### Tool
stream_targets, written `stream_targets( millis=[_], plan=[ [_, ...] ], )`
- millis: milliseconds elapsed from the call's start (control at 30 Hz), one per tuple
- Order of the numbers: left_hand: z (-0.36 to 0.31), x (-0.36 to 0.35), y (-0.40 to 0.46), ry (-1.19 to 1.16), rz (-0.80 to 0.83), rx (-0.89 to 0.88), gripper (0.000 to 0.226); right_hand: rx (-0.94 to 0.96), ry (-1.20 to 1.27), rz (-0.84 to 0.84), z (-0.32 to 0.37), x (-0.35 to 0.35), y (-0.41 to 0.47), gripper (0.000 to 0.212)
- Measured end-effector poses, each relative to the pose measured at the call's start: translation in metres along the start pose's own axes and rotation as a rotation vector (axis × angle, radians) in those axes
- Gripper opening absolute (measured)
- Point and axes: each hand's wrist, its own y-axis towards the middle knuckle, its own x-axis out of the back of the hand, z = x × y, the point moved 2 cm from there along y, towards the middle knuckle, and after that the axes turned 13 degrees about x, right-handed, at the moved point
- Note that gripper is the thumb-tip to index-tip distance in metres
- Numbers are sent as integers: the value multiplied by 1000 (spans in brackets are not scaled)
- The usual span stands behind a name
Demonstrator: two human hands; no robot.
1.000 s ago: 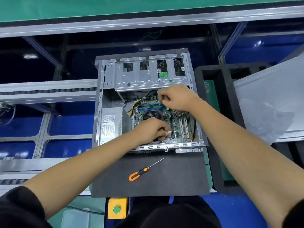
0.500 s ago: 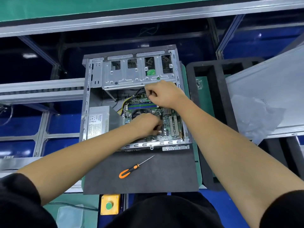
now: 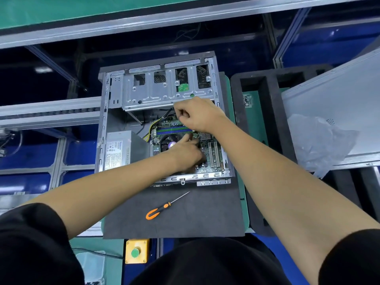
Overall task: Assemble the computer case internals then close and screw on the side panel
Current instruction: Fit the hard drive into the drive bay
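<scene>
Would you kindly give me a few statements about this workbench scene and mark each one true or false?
1. Both hands are inside the open computer case. True.
2. The right hand holds the orange-handled screwdriver. False: it lies untouched on the dark mat in front of the case.
3. The left hand is over the motherboard. True.
4. The side panel is already screwed on. False: it lies off to the right, apart from the case.
5. The power supply sits at the case's left side. True.
</scene>
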Motion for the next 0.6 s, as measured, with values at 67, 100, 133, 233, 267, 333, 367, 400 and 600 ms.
stream_targets(
  millis=[67, 100, 133, 233, 267, 333, 367, 400, 600],
  plan=[
    [4, -3, 2, -91, -15, -1, 18, 8, 7, -8, 0, 0, 0, 11],
    [7, -5, 3, -141, -33, 2, 20, 9, 9, -11, 0, 0, 0, 10],
    [10, -8, 4, -192, -54, 4, 20, 10, 12, -16, 0, 0, 1, 10],
    [18, -14, 6, -365, -97, -10, 9, 9, 22, -38, -1, -1, 2, 10],
    [20, -16, 7, -407, -95, -1, 8, 8, 27, -41, -2, -1, 2, 10],
    [25, -19, 9, -465, -90, 24, 11, 14, 33, -39, -2, -1, 2, 11],
    [25, -20, 9, -480, -90, 34, 12, 20, 34, -38, -2, -1, 2, 11],
    [26, -20, 9, -486, -92, 37, 14, 24, 34, -37, -2, -1, 2, 10],
    [26, -17, 4, -485, -118, 43, 16, 41, 43, -36, -2, -1, 2, 10]
  ],
)
